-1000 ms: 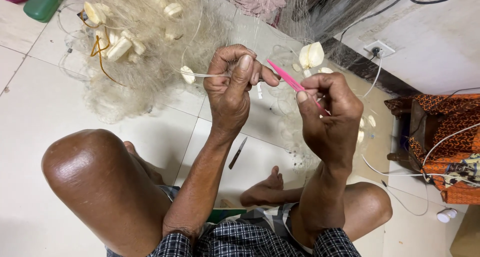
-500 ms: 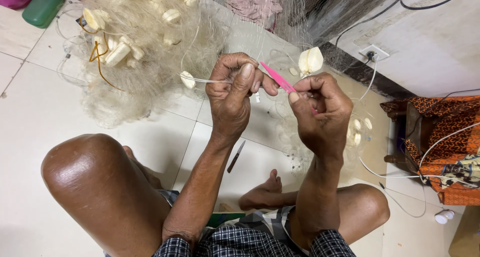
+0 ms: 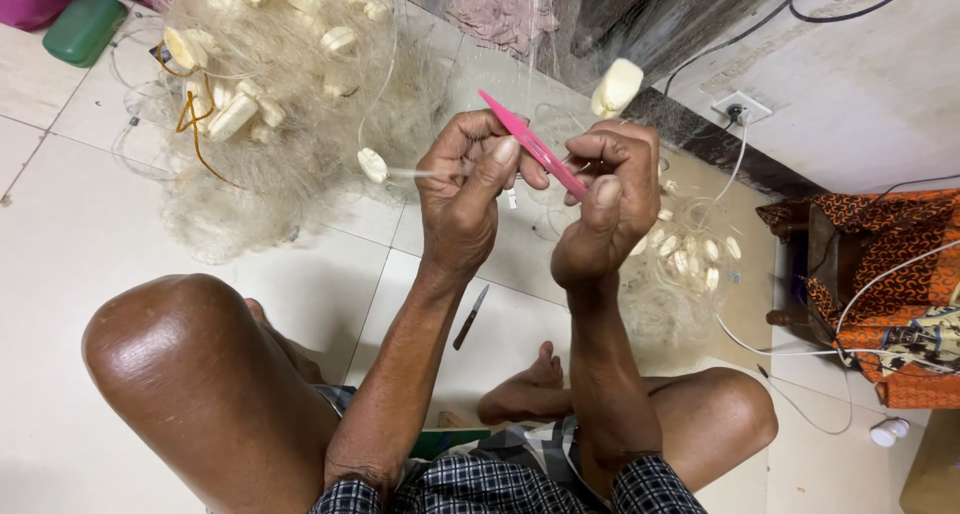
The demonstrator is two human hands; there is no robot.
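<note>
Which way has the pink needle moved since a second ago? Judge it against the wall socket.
Yes. The pink needle, pinched in the right hand, has shifted left and slightly up in the view, farther from the wall socket.

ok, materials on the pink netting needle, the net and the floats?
Pink netting needle: looks like smooth moulded plastic, thin with an even colour. Fishing net: likely nylon monofilament, pale, translucent and glossy. Floats: cream ovals, matte, probably foam or light plastic; the look leaves it open.
</note>
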